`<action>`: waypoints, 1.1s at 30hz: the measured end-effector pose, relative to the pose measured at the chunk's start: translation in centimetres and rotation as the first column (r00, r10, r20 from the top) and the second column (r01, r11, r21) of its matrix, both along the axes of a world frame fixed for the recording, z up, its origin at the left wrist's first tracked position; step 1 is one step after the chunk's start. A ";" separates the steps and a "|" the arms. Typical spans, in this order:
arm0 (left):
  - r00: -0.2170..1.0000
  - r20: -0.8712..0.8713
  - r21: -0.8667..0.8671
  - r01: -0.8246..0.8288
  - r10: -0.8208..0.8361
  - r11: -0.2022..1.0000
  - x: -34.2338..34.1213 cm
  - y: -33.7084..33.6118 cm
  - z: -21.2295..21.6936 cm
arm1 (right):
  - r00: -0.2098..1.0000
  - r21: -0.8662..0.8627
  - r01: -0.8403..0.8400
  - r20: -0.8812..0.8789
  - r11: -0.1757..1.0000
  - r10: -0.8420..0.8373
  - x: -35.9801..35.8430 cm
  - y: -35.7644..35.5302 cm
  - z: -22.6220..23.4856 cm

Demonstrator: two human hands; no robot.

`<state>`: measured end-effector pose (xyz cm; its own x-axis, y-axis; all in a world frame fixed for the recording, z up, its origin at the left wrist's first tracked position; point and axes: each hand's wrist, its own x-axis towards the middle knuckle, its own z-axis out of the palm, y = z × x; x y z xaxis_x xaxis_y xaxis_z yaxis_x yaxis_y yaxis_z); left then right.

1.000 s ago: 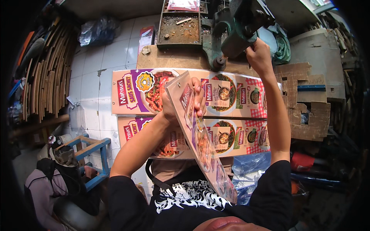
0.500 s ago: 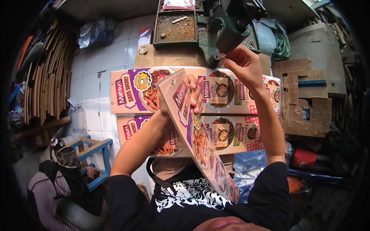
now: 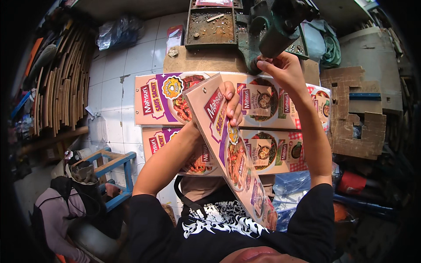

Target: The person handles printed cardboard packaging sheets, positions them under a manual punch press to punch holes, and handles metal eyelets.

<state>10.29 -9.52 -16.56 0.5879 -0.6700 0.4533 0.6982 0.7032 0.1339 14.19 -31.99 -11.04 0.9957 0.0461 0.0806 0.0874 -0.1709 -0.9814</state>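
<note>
My left hand (image 3: 233, 105) is closed round a long printed food-advert panel (image 3: 239, 168) with a clear, glossy surface, held tilted with its lower end near my shirt. A metal eyelet shows in its upper corner. My right hand (image 3: 285, 72) pinches at the lower die of a dark green hand press (image 3: 274, 39), under the upper arm. Its fingertips hide the die, and whatever small thing they hold cannot be made out. Beneath my arms, two similar printed panels lie side by side, an upper panel (image 3: 151, 111) and a lower panel (image 3: 263, 164).
A metal tray (image 3: 210, 41) with small loose metal pieces adjoins the press. Brown cardboard (image 3: 199, 59) lies under it. Stacked boards (image 3: 61, 87) stand at the left, near a blue-framed stool (image 3: 127, 175). Cut cardboard (image 3: 351, 131) and a green bag (image 3: 329, 48) are at the right.
My right fingertips have moved left onto the press die, covering it. My left hand keeps its hold on the panel. The whole view has shifted slightly.
</note>
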 end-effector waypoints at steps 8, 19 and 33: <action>0.998 -0.029 0.165 -0.055 0.061 0.985 -0.4 0.2 0.4 | 0.989 -0.114 0.135 -0.042 0.984 -0.140 -4.9 -0.5 2.8; 0.969 0.204 0.760 -0.248 0.141 0.601 -2.0 -0.4 3.4 | 0.941 -0.002 0.017 -0.338 1.000 -0.017 -20.0 -3.6 7.4; 0.967 0.217 0.824 -0.254 0.133 0.507 -1.0 -2.1 5.5 | 0.965 -0.373 0.210 -0.072 0.904 -0.254 -18.6 -3.9 3.6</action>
<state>9.34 -11.60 -11.08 0.7386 -0.6476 -0.1871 0.4964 0.3348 0.8009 -4.37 -35.88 -7.46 0.9829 -0.1833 -0.0145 -0.1085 -0.5146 -0.8505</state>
